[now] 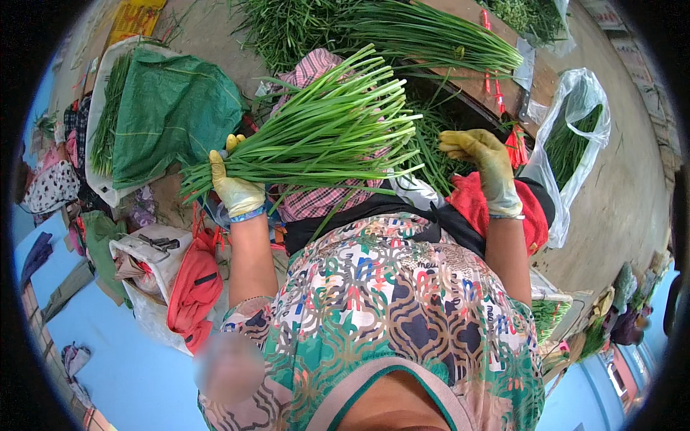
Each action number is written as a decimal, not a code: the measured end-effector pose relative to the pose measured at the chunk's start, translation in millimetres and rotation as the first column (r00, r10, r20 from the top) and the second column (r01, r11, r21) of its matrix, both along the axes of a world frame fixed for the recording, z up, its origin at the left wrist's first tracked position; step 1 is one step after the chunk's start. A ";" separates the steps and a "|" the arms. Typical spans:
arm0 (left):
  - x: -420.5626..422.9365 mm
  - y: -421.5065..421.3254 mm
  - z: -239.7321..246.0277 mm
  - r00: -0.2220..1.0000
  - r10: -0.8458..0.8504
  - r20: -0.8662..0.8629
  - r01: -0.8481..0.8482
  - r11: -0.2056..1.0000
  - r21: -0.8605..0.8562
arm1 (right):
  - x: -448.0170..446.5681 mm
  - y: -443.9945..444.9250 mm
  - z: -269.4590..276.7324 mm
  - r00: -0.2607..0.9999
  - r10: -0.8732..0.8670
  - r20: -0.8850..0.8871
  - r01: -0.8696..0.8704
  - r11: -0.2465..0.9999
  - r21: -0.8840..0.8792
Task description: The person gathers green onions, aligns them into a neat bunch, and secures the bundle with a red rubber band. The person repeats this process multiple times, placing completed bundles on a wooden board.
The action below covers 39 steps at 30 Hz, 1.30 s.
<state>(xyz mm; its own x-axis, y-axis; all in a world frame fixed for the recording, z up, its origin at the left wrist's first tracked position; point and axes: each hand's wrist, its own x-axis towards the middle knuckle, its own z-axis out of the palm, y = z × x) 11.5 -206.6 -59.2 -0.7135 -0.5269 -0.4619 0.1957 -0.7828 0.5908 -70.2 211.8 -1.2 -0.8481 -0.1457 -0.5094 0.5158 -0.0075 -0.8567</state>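
Note:
My left hand (pixel 234 183), in a yellowed glove, is closed around the leafy end of a fanned bunch of green garlic chives (pixel 329 129). The pale stem ends point to the right, above my lap. To the right of those stems is my right hand (pixel 471 145), also gloved, raised with bent fingers and apart from the bunch; whether its fingertips touch one another is hard to tell. Beneath the bunch lies a pink plaid cloth (pixel 318 207). Another pile of chives (pixel 447 40) lies on a wooden board (pixel 543 81) beyond my hands.
A white crate (pixel 102 186) with chives under a green sheet (pixel 178 113) stands at the left. Red ties (pixel 516 145) hang from the board beside a metal blade (pixel 524 64). At the right is a clear plastic bag (pixel 566 210) of greens. Loose leaves (pixel 291 32) lie ahead.

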 end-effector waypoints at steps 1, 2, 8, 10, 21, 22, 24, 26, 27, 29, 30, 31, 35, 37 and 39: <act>-1.1 1.2 -0.2 1.000 0.008 0.003 -0.008 1.000 -0.005 | 1.4 -9.1 8.8 0.997 0.075 -0.023 -0.074 0.997 0.017; -1.4 1.3 -2.6 1.000 0.014 -0.002 -0.014 1.000 0.002 | 1.8 -17.0 8.9 0.989 0.145 -0.010 -0.145 0.989 -0.005; -3.3 -0.2 4.1 1.000 0.013 -0.019 -0.013 1.000 0.011 | -2.8 -76.1 -2.6 0.967 0.249 0.048 -0.253 0.949 0.187; -1.6 -1.0 1.4 0.999 0.011 -0.051 -0.011 1.000 -0.002 | -5.3 -76.4 -18.4 0.983 0.177 0.053 -0.180 0.981 0.067; -2.5 4.4 9.8 0.999 0.007 0.046 -0.006 1.000 -0.007 | 1.8 -27.7 -2.0 0.968 -0.013 -0.252 0.017 1.000 0.014; -3.5 6.1 12.0 0.998 0.001 0.068 0.000 1.000 -0.019 | 2.0 -38.4 8.3 0.963 0.034 -0.268 -0.044 0.998 -0.034; -5.1 8.2 13.3 0.997 0.012 0.072 -0.010 0.999 -0.036 | 5.5 -58.3 7.0 0.922 0.165 -0.351 -0.115 0.981 0.159; -6.0 8.7 14.7 0.996 0.027 0.081 -0.023 0.999 -0.046 | 7.3 -68.5 -27.3 0.917 0.178 -0.356 -0.135 0.981 0.142; -4.6 7.5 14.9 0.996 0.038 0.086 -0.033 0.998 -0.052 | 7.5 -74.5 -21.7 0.957 0.120 -0.265 -0.120 0.993 0.016; -2.0 4.0 14.3 0.998 0.031 0.051 -0.029 0.999 -0.032 | 5.6 -73.7 -16.9 0.928 0.233 -0.290 -0.187 0.966 0.179; -1.0 2.0 12.2 1.000 0.011 0.011 -0.011 1.000 -0.004 | 5.2 -70.8 -21.5 0.934 0.215 -0.286 -0.153 0.963 0.222; -0.7 -0.1 11.0 1.000 -0.009 -0.030 0.010 1.000 0.023 | 4.1 -66.5 -30.0 0.940 0.195 -0.282 -0.119 0.957 0.264; 0.4 -5.3 9.5 1.000 0.013 -0.008 -0.013 1.000 0.028 | -9.0 -16.2 -55.7 0.967 0.091 -0.240 0.014 0.914 0.405; 1.0 -5.2 8.8 1.000 0.022 0.000 -0.022 1.000 0.007 | -18.0 20.1 -49.3 0.913 0.408 0.018 -0.242 0.504 0.829; -1.4 -1.9 8.9 0.998 0.052 0.027 -0.051 0.998 -0.040 | -5.7 52.2 -62.2 0.818 0.529 0.227 -0.407 0.251 0.878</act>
<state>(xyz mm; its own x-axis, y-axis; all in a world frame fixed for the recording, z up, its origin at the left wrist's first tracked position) 10.1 -208.5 -50.3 -0.6717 -0.5808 -0.4600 0.2182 -0.7484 0.6264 -75.9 264.0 -63.4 -0.8418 -0.0721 -0.5349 0.0756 0.9655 -0.2492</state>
